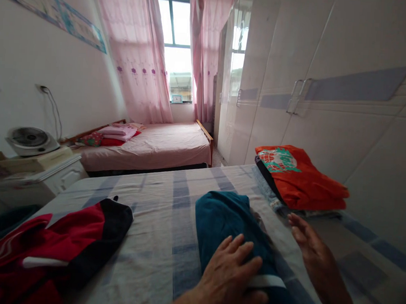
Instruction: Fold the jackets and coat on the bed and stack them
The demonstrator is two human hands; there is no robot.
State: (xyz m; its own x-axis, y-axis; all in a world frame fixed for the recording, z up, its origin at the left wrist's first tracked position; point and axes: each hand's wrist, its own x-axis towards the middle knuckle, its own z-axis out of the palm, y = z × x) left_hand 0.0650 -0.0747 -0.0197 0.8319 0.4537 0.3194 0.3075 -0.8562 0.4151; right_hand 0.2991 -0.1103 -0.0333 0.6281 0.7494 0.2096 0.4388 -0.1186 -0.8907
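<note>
A folded teal garment [222, 215] with a white stripe near its lower end lies on the bed in front of me. My left hand [229, 274] rests on it, palm down with the fingers spread. To the right of the garment my right hand [311, 251] is held on edge above the sheet, its fingers stretched out and nothing in it. Beyond that hand sits a stack of folded clothes, with an orange garment [309, 179] bearing a green and white print on top. A red and black garment [74, 236] lies loosely at the left.
All the clothes lie on a checked bedsheet [153, 203]. White wardrobe doors [288, 52] run along the right side. A second bed [163, 141] with pink bedding stands by the curtained window. At the left a small fan [30, 140] sits on a white cabinet [65, 175].
</note>
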